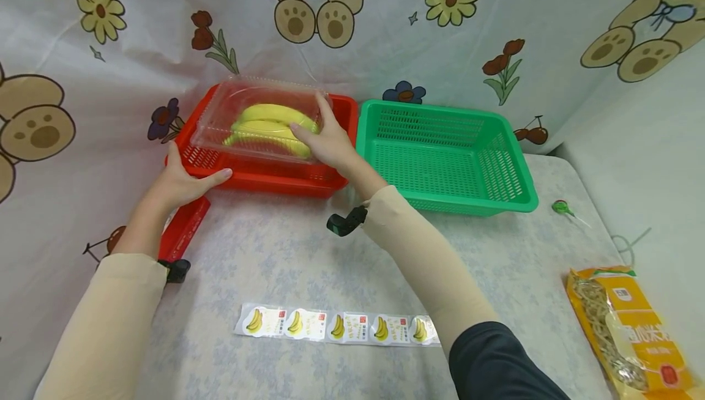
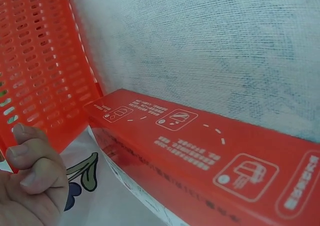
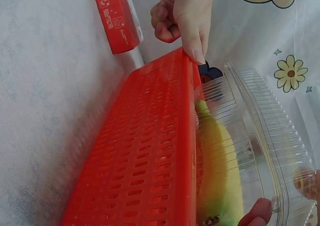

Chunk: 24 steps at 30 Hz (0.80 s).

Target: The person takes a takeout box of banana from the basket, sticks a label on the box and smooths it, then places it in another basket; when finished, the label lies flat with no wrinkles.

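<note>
My right hand (image 1: 333, 140) grips the right end of a clear plastic box (image 1: 212, 134), thumb over its top. Yellow bananas (image 1: 270, 122) show through the plastic. The box lies tilted across the red basket (image 1: 264, 183), over its rim; in the right wrist view its ribbed wall overlaps a banana (image 3: 220, 171). My left hand (image 1: 176, 186) is at the basket's front left corner, thumb and forefinger spread wide. Its thumb rests on the rim in the right wrist view, while the other fingers bend loosely outside the basket wall.
A green basket (image 1: 451, 198) stands right of the red one. A red printed box (image 2: 200, 151) lies below my left hand. Banana stickers (image 1: 347, 328) lie in a strip at the front. On the right are a green lollipop (image 1: 562, 207) and a yellow food bag (image 1: 633, 333).
</note>
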### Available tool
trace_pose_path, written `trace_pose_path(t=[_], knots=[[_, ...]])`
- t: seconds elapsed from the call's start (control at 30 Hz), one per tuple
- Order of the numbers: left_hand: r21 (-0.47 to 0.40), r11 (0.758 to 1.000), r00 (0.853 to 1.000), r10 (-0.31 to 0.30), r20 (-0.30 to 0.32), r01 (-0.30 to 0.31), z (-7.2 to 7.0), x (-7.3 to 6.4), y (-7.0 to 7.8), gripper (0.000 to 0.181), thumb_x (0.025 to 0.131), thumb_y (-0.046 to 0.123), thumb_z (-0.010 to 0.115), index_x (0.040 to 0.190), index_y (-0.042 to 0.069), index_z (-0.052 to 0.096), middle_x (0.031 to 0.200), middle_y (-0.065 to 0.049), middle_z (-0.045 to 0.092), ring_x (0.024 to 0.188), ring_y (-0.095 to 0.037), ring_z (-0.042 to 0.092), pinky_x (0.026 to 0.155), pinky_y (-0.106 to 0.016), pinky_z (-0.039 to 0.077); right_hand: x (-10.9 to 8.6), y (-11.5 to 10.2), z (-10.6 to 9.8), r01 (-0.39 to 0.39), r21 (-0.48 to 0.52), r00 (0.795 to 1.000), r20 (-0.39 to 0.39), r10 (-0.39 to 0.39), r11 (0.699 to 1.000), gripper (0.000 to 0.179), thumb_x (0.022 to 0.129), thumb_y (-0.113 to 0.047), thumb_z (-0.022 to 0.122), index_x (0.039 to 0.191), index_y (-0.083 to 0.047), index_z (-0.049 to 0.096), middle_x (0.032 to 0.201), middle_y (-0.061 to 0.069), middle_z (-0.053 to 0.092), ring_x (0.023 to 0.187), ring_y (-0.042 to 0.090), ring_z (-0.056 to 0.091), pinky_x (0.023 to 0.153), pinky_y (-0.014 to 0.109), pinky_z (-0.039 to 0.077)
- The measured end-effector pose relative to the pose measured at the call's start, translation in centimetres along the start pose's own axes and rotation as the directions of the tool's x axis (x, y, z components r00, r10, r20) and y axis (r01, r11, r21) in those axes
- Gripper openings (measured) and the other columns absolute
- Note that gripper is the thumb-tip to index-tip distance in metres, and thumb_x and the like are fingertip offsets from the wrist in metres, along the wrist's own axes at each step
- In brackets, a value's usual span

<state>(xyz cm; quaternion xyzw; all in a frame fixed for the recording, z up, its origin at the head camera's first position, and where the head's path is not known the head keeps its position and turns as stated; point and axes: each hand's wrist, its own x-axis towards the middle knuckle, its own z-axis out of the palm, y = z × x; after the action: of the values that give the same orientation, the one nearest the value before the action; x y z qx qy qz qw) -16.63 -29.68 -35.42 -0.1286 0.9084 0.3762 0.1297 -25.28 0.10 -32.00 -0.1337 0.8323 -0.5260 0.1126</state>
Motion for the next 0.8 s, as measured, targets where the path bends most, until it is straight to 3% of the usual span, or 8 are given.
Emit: trace_pose_path(t=[0.1,0.3,0.57,0.73,0.8], knots=[[-0.018,1.0,1.0,0.021,-0.006,-0.021,0.0,-0.2,0.0,0.138,0.076,0.077,0.063,0.148,0.02,-0.04,0.162,-0.03,-0.005,0.144,-0.056,0.011,0.102,-0.074,0.033,-0.2,-0.1,-0.2,-0.002,-0.004,1.0,0.0,0.002,1.0,0.089,0.092,-0.054,0.062,0.156,-0.047,0.0,0.164,-0.025,-0.002,0.153,0.012,0.018,0.117,0.043,0.036],[-0.043,0.998,0.998,0.042,-0.056,-0.044,-0.5,-1.6,0.1,0.132,0.08,0.074,0.061,0.149,0.02,-0.037,0.163,-0.025,-0.016,0.147,-0.056,0.003,0.099,-0.078,0.031,-0.5,-0.3,-0.4,0.011,0.009,1.0,0.006,-0.012,1.0,0.089,0.092,-0.053,0.062,0.156,-0.047,0.001,0.165,-0.023,0.0,0.153,0.012,0.017,0.118,0.043,0.033],[-0.057,0.993,0.986,0.092,-0.139,-0.101,-1.0,-3.4,2.3,0.107,0.088,0.073,0.049,0.153,0.035,-0.028,0.166,-0.018,-0.013,0.148,-0.056,0.005,0.093,-0.081,0.031,-1.2,-0.5,-1.3,0.015,0.057,1.0,0.015,-0.016,0.998,0.088,0.093,-0.051,0.063,0.157,-0.046,0.002,0.165,-0.022,0.004,0.154,0.011,0.016,0.119,0.039,0.032],[-0.053,0.99,0.976,0.122,-0.178,-0.133,-1.1,-3.6,3.6,0.098,0.09,0.071,0.048,0.152,0.044,-0.023,0.167,-0.011,-0.012,0.149,-0.054,0.004,0.095,-0.083,0.025,-1.7,-0.5,-1.9,0.011,0.068,0.999,0.04,-0.014,0.998,0.089,0.094,-0.048,0.063,0.158,-0.041,0.002,0.165,-0.021,0.001,0.154,0.011,0.013,0.121,0.039,0.029],[-0.065,0.986,0.974,0.14,-0.178,-0.154,-1.1,-3.5,3.9,0.095,0.091,0.069,0.048,0.152,0.047,-0.022,0.168,-0.008,-0.012,0.15,-0.052,0.003,0.099,-0.083,0.02,-2.3,-0.8,-2.1,0.015,0.081,0.999,0.047,-0.019,0.997,0.089,0.095,-0.044,0.063,0.16,-0.037,0.002,0.166,-0.018,0.001,0.154,0.013,0.015,0.117,0.041,0.035]])
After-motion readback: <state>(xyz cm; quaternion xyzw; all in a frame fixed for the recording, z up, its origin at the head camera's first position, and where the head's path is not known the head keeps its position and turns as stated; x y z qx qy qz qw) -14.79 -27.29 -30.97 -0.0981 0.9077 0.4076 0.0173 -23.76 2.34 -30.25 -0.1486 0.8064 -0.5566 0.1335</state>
